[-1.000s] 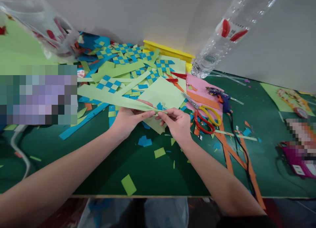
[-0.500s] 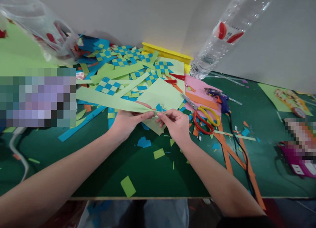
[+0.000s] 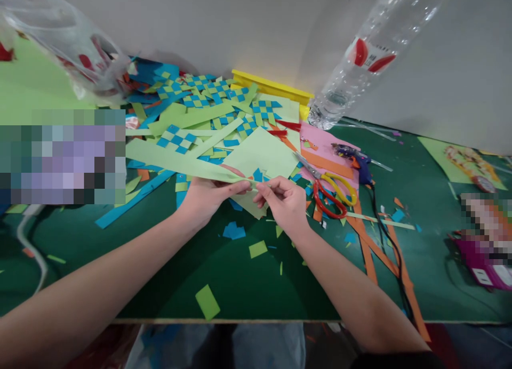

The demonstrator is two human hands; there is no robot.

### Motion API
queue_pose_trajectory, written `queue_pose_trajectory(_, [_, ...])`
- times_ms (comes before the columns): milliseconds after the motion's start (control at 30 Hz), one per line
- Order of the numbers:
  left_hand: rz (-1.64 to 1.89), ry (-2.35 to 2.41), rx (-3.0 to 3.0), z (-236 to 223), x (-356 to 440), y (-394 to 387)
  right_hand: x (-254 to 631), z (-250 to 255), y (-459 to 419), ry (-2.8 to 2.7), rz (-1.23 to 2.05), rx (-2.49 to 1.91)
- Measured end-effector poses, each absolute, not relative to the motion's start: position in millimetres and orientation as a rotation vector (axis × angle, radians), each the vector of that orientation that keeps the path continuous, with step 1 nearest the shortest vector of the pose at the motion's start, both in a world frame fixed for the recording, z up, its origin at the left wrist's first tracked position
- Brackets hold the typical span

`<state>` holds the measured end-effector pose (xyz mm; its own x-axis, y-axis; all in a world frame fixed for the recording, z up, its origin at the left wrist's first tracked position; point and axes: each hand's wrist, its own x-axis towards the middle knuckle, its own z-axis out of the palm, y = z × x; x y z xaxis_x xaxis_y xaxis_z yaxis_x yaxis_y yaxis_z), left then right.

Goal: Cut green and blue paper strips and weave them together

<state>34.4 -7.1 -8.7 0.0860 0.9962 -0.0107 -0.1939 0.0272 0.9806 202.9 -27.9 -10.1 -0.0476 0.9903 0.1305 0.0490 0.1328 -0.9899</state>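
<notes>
A long light-green paper strip [image 3: 176,162] runs from the left of the pile to the middle of the green table [image 3: 240,283]. My left hand [image 3: 208,195] pinches its near end from the left. My right hand [image 3: 282,201] pinches the same end from the right, fingertips almost meeting my left. Behind my hands lies a larger light-green sheet [image 3: 262,154] and a heap of woven blue-and-green paper squares [image 3: 208,94].
Red-and-yellow scissors [image 3: 334,190] lie just right of my right hand. A blue glue gun [image 3: 356,158] with a black cord sits on pink paper. A clear plastic bottle [image 3: 360,59] leans against the wall. Orange strips and paper scraps litter the table.
Both hands have stayed almost still on the strip; the fingertips have shifted only slightly along its end.
</notes>
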Motion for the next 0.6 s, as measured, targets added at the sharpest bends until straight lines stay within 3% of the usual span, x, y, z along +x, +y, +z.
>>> queue_pose_trajectory(267, [1.233,1.073,1.007,-5,30,-3,205,-9,-27,-1.346,1.129,-1.069])
queue_pose_trajectory(600, [1.500,1.143,0.835,-6,13,13,211,-10,-19,-1.221,1.065,-1.057])
